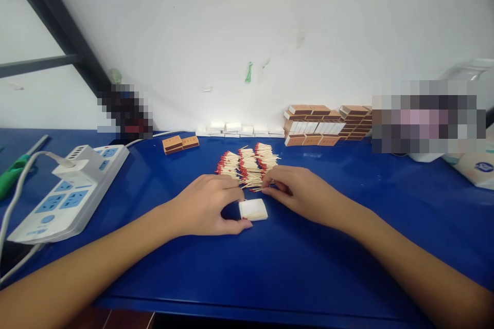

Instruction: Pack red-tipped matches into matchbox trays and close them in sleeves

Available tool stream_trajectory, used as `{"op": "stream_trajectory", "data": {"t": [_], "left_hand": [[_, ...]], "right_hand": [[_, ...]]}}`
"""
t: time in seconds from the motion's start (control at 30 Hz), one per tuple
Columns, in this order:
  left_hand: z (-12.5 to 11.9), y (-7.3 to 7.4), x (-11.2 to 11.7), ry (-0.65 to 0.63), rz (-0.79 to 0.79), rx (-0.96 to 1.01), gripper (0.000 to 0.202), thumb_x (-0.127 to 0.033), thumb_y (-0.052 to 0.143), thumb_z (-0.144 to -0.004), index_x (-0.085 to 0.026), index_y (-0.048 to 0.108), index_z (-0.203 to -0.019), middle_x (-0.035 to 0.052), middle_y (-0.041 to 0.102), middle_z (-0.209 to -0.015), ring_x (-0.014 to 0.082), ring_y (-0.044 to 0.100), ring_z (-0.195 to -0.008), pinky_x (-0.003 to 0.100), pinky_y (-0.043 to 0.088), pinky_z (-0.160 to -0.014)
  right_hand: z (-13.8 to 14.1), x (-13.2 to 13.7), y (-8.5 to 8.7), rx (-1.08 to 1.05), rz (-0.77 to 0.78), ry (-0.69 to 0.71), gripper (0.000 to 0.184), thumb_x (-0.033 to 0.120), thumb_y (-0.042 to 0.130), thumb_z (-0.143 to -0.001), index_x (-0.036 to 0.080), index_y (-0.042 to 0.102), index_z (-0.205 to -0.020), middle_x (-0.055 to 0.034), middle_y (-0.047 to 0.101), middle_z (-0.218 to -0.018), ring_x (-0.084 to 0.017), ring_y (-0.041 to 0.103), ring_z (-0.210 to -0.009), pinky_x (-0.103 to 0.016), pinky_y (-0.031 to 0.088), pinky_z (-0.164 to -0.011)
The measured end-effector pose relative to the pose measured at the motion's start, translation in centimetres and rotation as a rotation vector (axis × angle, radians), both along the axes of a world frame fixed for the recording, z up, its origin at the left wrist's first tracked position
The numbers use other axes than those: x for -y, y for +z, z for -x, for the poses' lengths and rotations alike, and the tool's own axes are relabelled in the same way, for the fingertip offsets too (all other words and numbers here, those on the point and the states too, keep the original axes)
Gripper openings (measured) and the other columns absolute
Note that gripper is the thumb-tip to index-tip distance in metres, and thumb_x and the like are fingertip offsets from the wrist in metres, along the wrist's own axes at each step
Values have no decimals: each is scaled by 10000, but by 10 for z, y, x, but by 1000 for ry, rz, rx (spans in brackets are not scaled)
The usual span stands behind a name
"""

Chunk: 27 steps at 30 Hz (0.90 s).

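A small white matchbox tray [255, 208] lies on the blue table in front of me, with at least one match visible in it. My left hand [210, 204] holds the tray's left end between thumb and fingers. Just beyond it are red-tipped matches [249, 167] heaped in three rough rows, heads mostly to the left. At the near right edge of this heap, my right hand [295, 190] pinches a match [256, 189] between thumb and forefinger. Its other fingers curl inward, hiding part of the heap.
Along the wall stand white matchbox trays [231, 129] and stacked brown matchboxes [314, 126]. Two more matchboxes [180, 144] lie left of the heap. A power strip [73, 200] with a plugged-in white adapter and cables occupies the left. A green-handled tool [15, 172] lies beyond it. Blurred items stand at both sides.
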<state>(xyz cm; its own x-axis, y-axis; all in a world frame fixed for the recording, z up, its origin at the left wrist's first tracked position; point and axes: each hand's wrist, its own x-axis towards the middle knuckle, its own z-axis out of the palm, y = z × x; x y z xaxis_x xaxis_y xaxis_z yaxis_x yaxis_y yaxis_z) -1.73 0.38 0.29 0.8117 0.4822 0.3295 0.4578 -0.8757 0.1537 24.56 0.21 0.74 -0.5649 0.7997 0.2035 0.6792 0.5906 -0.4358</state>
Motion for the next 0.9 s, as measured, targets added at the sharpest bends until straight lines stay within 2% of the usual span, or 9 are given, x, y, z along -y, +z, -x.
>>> {"op": "stream_trajectory", "data": {"t": [0.1,0.27,0.43,0.7,0.9], "left_hand": [[-1,0,1,-5,5,0,351,-522,728,-909,-172,734,-921,15,668,-776,179,631,-701,320,465,-659],[-1,0,1,-12,-13,1,353,-523,730,-906,-170,732,-898,13,662,-761,177,629,-693,321,461,-658],[0,-1,0,-8,-14,2,349,-522,734,-900,-173,726,-887,3,659,-754,174,632,-682,326,460,-647],[-1,0,0,4,-15,-13,353,-522,704,-927,-174,728,-879,13,669,-761,169,631,-685,318,470,-655],[0,0,-1,17,5,-16,354,-526,706,-922,-174,731,-890,12,680,-770,172,634,-691,319,472,-663]], "right_hand": [[-4,-7,-5,15,4,19,84,206,625,-999,208,708,-990,9,610,-774,-137,534,-696,-273,364,-671],[-3,-7,-6,48,45,0,120,221,619,-1007,197,655,-896,2,613,-787,-138,524,-695,-268,354,-655],[-1,-5,-3,86,93,-17,146,249,598,-1029,202,616,-892,-11,638,-829,-145,533,-710,-266,353,-653],[-14,-2,10,183,59,-57,139,264,557,-1038,202,612,-926,-62,701,-934,-184,612,-767,-291,394,-665],[-14,8,18,118,22,-30,128,276,561,-1034,221,616,-932,-40,699,-889,-179,628,-742,-291,399,-641]]}}
